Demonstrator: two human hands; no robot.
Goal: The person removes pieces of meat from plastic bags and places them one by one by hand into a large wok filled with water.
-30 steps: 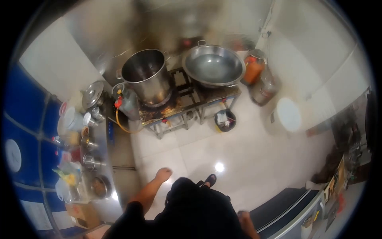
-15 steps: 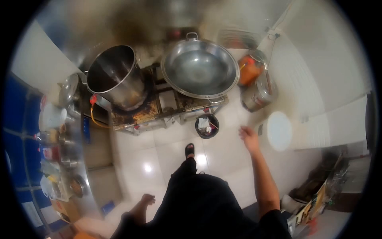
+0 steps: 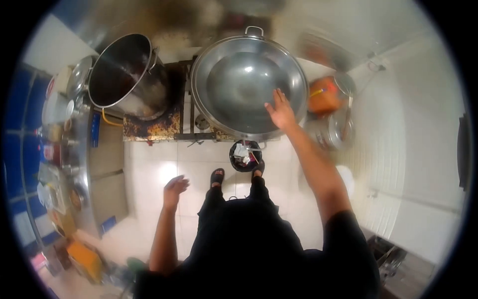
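Observation:
My right hand [image 3: 282,112] reaches over the near right part of a large metal wok [image 3: 214,102], its fingers stretched out and nothing in them. Whether it touches the wok I cannot tell. The wok has loop handles at its far and near sides and looks to hold clear liquid. My left hand [image 3: 175,189] hangs above the tiled floor, fingers loosely apart and empty. To the left of the wok, a tall metal stockpot [image 3: 144,92], dark inside, stands on a stained stove [image 3: 149,130].
Below the wok stands a black trash bin [image 3: 241,168] with scraps inside, close to my feet. Along the left runs a metal counter [image 3: 89,169] crowded with containers. An orange container [image 3: 326,97] and a metal canister [image 3: 338,130] are at the right.
I have come closer to the stove. My right hand has moved forward from above the floor to over the wok, and my left hand has come forward too.

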